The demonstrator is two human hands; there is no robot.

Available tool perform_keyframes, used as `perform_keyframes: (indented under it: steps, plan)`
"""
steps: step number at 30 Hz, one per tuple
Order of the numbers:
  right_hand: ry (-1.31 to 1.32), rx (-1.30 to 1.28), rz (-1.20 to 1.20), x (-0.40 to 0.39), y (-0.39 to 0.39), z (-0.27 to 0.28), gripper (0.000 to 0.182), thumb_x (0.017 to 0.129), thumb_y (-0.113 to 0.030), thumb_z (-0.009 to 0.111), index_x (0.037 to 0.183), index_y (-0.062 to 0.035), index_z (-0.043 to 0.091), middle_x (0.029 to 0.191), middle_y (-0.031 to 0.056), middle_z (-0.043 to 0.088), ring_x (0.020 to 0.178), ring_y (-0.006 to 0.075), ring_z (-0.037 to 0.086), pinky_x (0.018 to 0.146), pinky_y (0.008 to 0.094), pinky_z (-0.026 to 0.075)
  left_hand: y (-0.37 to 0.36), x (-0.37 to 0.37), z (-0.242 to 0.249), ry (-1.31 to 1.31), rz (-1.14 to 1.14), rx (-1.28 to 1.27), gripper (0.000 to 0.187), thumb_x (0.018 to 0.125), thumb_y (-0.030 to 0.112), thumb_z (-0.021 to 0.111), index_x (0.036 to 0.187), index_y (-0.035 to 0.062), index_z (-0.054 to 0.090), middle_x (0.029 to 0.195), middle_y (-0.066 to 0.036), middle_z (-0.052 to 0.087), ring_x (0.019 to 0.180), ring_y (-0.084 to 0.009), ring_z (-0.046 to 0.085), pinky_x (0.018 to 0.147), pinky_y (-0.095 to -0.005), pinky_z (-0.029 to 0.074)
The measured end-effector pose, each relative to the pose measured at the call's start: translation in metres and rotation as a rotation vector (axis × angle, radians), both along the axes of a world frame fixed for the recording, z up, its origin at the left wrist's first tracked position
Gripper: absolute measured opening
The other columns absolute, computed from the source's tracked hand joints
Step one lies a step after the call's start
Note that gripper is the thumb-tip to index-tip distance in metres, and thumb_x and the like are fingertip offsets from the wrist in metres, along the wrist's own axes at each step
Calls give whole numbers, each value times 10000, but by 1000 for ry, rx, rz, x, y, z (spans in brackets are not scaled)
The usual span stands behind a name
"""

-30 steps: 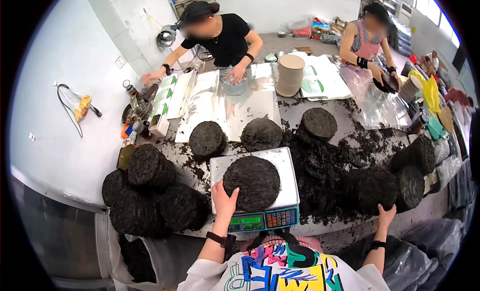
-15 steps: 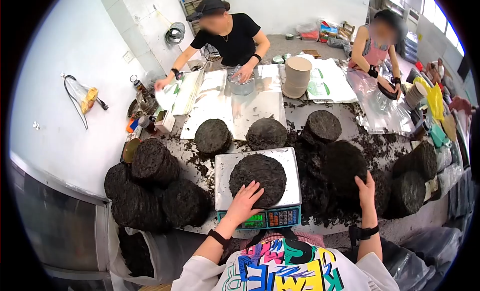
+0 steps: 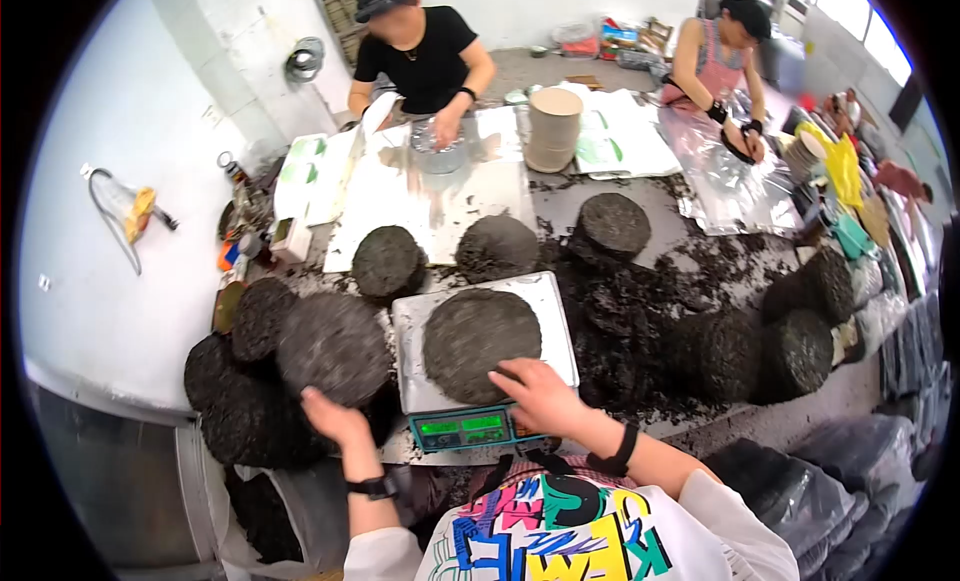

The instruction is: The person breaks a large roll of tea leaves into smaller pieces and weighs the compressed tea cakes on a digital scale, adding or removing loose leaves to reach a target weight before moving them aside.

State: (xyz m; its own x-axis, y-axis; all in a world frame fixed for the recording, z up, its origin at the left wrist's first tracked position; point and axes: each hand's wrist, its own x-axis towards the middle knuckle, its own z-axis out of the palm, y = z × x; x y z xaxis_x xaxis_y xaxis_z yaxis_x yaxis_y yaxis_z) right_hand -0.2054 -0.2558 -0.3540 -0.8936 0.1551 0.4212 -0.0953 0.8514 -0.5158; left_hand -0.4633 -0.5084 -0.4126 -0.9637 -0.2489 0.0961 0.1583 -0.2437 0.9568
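Observation:
My left hand grips the near edge of a dark, round, flat-topped cake of matted, seaweed-like material, which is tilted and blurred by motion. The fingers beneath it are partly hidden. On the metal pan of a digital scale lies another dark round cake. The extended fingers of my right hand rest on its near right edge, with the hand reaching over part of the keypad. Green digits glow on the scale's display, too blurred to read.
Several more cakes lie left, behind and right. Loose dark flakes cover the table's right half. Opposite, one person touches a clear container; another handles something dark over plastic sheets. A tan cylinder stands between.
The cake from the scale has moved left in my left hand. My right hand has brought the other cake from the right onto the pan. The camera view has shifted.

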Motion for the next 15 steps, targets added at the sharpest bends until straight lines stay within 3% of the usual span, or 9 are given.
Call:
perform_keyframes:
  steps: [2,3,4,5,7,10,13,15]
  plan:
    - [-15,-73,14,15,-3,6,530,698,-163,673,1201,-70,533,1169,121,537,1068,311,517,944,437,397,-56,-18,-24,-103,100,48,518,957,360,445,1235,-77,440,1269,-187,480,1092,-300,500,957,-419,400]
    - [18,-93,-13,24,8,3,505,692,-141,668,1177,-68,546,1146,115,552,1053,317,520,938,436,397,-88,-26,-42,-155,62,100,551,956,364,451,1278,-79,394,1301,-181,457,1123,-312,485,965,-423,396]
    - [-14,-46,-123,36,22,-4,487,676,-122,669,1145,-61,555,1124,119,566,1044,319,524,914,428,413,-99,-18,-34,-295,170,-88,592,958,378,446,1330,-68,330,1327,-193,433,1151,-325,466,977,-415,385]
    - [-19,-71,-254,48,40,-27,461,667,-103,662,1114,-57,561,1105,127,578,1036,329,526,900,430,420,-103,-7,-23,-335,291,-485,588,956,349,467,1354,-49,298,1336,-212,416,1170,-325,453,987,-401,375]
    - [-132,-180,-466,64,80,-52,493,662,-114,678,1126,-25,537,1098,167,565,1056,358,509,930,426,406,-123,4,-27,-59,422,-747,542,947,272,499,1347,-39,309,1322,-219,428,1166,-319,461,994,-391,367]
    - [-367,-93,-492,67,134,-87,691,623,-169,727,1239,-37,443,1219,175,483,1152,353,454,967,423,392,-106,30,-10,97,239,-782,422,904,64,500,1290,-35,362,1259,-178,471,1139,-265,480,991,-364,369]
    - [-362,-105,-429,35,171,-115,904,540,-148,788,1333,-50,366,1332,190,409,1242,344,392,1031,414,355,-86,52,-8,58,76,-703,469,890,57,521,1320,-8,345,1317,-166,433,1186,-229,450,950,-320,391]
    - [-530,-55,-571,19,176,-123,994,535,-153,804,1398,-162,310,1429,182,293,1295,356,315,1035,421,354,-79,63,0,81,-1,-744,494,899,86,521,1348,9,329,1318,-148,449,1194,-224,451,912,-315,401]
